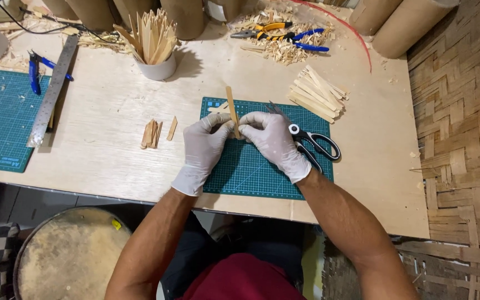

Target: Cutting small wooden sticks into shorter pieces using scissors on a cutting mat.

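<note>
- Head view: left gloved hand and right gloved hand both pinch lower end of flat pale wooden stick.
- Stick held over green gridded cutting mat.
- Black-handled scissors lie just beside right hand.

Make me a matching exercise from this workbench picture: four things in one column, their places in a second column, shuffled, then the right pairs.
Things
1. scissors
2. white cup of wooden sticks
3. metal ruler
4. wooden stick

Places
A. between the left hand and right hand
B. far side of the table, left of the pliers
C. beside the left cutting mat
D. on the middle cutting mat, right of the hands

Pairs: 1-D, 2-B, 3-C, 4-A
</note>
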